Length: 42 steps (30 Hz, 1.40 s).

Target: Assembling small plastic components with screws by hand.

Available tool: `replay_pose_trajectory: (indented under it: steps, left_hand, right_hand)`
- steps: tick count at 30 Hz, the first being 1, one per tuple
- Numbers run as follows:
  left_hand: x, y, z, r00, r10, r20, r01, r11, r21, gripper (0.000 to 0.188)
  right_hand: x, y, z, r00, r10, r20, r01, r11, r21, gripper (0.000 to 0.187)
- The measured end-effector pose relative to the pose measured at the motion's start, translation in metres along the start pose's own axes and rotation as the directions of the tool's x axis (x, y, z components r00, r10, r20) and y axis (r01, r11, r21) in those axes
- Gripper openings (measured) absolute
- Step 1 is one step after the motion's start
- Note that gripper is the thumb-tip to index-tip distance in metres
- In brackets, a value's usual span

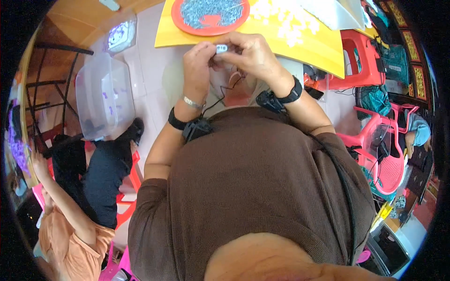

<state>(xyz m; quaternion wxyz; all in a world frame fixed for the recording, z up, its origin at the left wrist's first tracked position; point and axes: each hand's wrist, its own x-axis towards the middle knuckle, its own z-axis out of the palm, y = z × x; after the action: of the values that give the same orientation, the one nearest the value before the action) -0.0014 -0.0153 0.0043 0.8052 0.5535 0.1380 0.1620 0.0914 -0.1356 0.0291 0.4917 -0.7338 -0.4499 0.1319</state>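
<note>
A small white plastic piece (221, 48) with dark holes sits between my hands at the near edge of the yellow table. The thumb and fingers of my right hand (253, 55) are closed around it from the right. From the left, the pinched fingers of my left hand (198, 63) meet the piece's end, and their tips are partly hidden. Just beyond my hands stands a round red tray (176, 21) filled with many small grey metal pieces, perhaps screws or pins. Loose small white pieces (293, 28) lie scattered on the tabletop to its right.
A yellow tabletop (323, 58) spans the front. At left stand a clear plastic bin (105, 89) and a smaller clear box (123, 36) with purple pieces. A person in an orange top (70, 241) sits at lower left. Red stools (363, 61) and pink chairs (375, 131) stand at right.
</note>
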Motion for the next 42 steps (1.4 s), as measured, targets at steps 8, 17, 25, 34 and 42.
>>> replay_pose_trajectory:
  steps: [8,17,25,34,42]
  left_hand:
    - [-0.002,-0.005,0.003,0.999,-0.043,0.033,0.043,0.999,0.021,0.019]
    - [0.019,0.014,0.014,0.995,0.058,0.078,-0.059,0.998,0.002,0.013]
    - [0.047,0.063,0.060,0.927,0.241,0.288,-0.264,0.964,0.042,0.020]
    - [0.040,0.093,0.094,0.854,0.329,0.403,-0.349,0.937,-0.025,0.020]
    - [0.030,0.102,0.104,0.839,0.345,0.420,-0.370,0.929,-0.024,0.021]
  right_hand:
    - [0.001,-0.009,-0.008,0.988,-0.151,-0.043,0.142,0.976,-0.165,0.019]
    - [0.007,-0.019,-0.021,0.991,-0.076,-0.114,0.088,0.991,0.103,0.021]
    - [0.018,-0.039,-0.075,0.918,-0.248,-0.310,0.248,0.968,-0.040,0.021]
    - [-0.004,-0.073,-0.105,0.894,-0.272,-0.356,0.280,0.960,-0.028,0.025]
    - [-0.011,-0.081,-0.110,0.861,-0.324,-0.392,0.330,0.942,-0.054,0.025]
